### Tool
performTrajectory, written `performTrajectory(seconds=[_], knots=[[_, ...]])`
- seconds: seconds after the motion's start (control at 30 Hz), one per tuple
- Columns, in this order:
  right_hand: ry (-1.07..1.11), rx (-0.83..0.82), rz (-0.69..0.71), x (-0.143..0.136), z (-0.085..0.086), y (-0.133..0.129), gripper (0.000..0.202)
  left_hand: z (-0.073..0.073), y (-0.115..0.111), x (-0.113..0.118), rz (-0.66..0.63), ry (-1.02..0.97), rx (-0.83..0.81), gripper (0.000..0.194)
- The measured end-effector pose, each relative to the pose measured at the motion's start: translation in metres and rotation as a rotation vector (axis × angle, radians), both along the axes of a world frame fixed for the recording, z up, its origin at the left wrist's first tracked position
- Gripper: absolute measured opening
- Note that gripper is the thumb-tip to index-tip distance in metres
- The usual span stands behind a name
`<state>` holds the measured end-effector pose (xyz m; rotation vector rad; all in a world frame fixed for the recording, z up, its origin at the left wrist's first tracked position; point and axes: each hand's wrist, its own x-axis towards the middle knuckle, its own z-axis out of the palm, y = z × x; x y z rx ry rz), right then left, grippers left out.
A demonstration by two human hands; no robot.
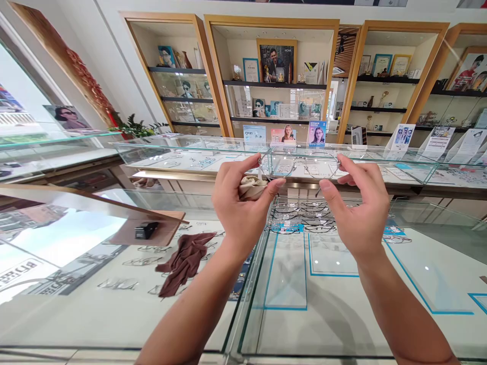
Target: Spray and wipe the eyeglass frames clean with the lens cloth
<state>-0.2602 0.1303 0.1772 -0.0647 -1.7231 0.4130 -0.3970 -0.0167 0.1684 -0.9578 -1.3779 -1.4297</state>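
A pair of thin-rimmed round glasses (300,167) is held up in front of me, above the glass display counter. My left hand (243,203) pinches its left side near the hinge, and a crumpled beige cloth (251,188) is tucked in the same palm. My right hand (359,208) has thumb and forefinger at the right side of the frame, with the other fingers curled. Below the hands, rows of glasses (319,215) lie in the case. A brown cloth (184,261) lies crumpled on the left counter glass.
A wooden board (152,228) with a small black object (146,230) is at the left. Blue-edged clear panels (287,274) lie in the near case. Further off are another glass counter (171,158) with standing cards, a plant (135,126) and wooden display shelves (272,21).
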Motion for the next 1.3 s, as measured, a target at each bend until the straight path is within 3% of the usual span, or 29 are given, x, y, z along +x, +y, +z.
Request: performTrajectory(seconds=[0.27, 0.43, 0.87, 1.17, 1.3], knots=[[-0.089, -0.131, 0.109, -0.006, -0.004, 0.006, 0.041, -0.005, 0.001, -0.001, 0.083, 0.049, 0.021, 0.048], [-0.112, -0.182, 0.158, -0.010, -0.006, 0.007, 0.041, -0.007, 0.001, -0.003, 0.057, 0.080, 0.031, 0.050], [-0.108, -0.190, 0.189, -0.015, -0.009, 0.008, 0.039, -0.006, 0.002, 0.000, 0.136, 0.115, 0.035, 0.051], [-0.128, -0.178, 0.175, -0.015, -0.009, 0.007, 0.034, -0.003, -0.001, -0.001, 0.004, 0.015, 0.024, 0.050], [-0.143, -0.192, 0.181, -0.016, -0.009, 0.008, 0.035, -0.002, -0.001, -0.001, 0.051, 0.006, -0.003, 0.051]])
